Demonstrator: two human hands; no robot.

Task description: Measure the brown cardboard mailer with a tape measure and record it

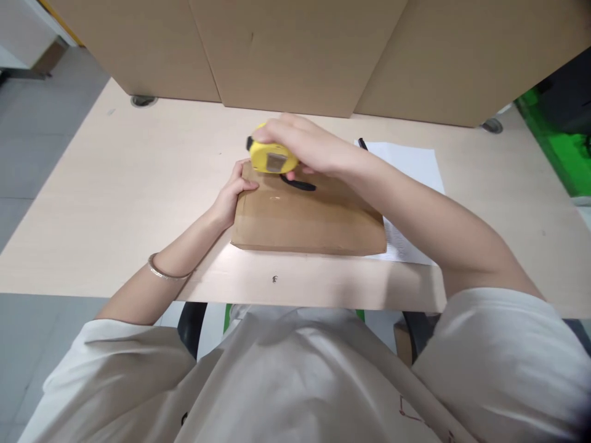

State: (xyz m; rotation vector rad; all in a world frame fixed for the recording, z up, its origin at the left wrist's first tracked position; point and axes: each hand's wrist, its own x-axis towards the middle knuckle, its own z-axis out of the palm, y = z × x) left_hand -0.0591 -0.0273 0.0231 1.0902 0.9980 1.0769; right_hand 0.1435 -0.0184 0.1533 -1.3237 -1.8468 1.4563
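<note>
A flat brown cardboard box (309, 221) lies on the table in front of me. My left hand (233, 192) grips its left edge near the far corner, thumb on top and the other fingers along the side. Above the box's far left part, my right hand (300, 144) is wrapped around a yellow tape measure (276, 159) with a black end. The tape measure's black wrist strap (301, 183) hangs down over the box top. Whether the tape measure touches the box, and whether any blade is out, I cannot tell.
White paper sheets (415, 169) lie right of the box, partly under it and my right forearm. A black pen (362, 144) rests at their far edge. Tall cardboard panels (295, 55) close off the table's (115, 215) back. A small black mark (274, 279) shows near the front edge.
</note>
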